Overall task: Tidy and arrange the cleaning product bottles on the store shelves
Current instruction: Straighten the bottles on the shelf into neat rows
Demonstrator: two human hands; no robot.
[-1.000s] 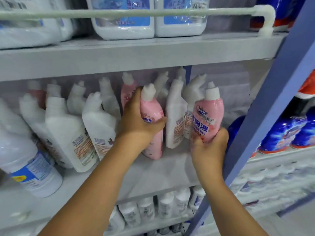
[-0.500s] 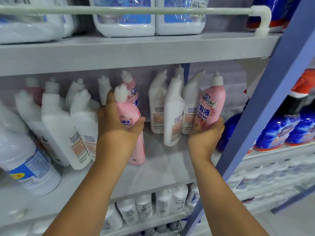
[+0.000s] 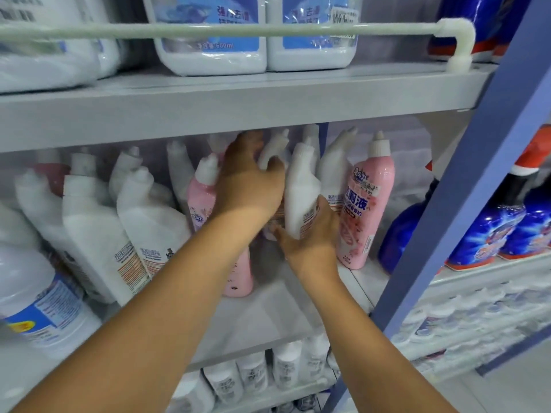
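Note:
On the middle shelf (image 3: 268, 317) stand white and pink angled-neck cleaner bottles. My left hand (image 3: 250, 186) reaches deep between them, its thumb and fingers on either side of a rear white bottle (image 3: 272, 153); the grip is blurred. My right hand (image 3: 308, 234) grips the lower body of a front white bottle (image 3: 301, 186) from below. One pink bottle (image 3: 201, 201) stands free just left of my left wrist. Another pink bottle (image 3: 369, 204) stands free to the right of my right hand.
More white bottles (image 3: 98, 228) lean at the left, beside a large white jug (image 3: 38, 299). The upper shelf holds blue-label jugs (image 3: 214, 34) behind a rail (image 3: 238, 29). A blue upright (image 3: 465, 180) bounds the right, with blue bottles (image 3: 489, 234) beyond. Small bottles (image 3: 286, 368) fill the shelf below.
Both hands have let go of the pink bottles, which now stand on the shelf. My left hand moved right and deeper to a rear white bottle; my right moved left onto the front white bottle.

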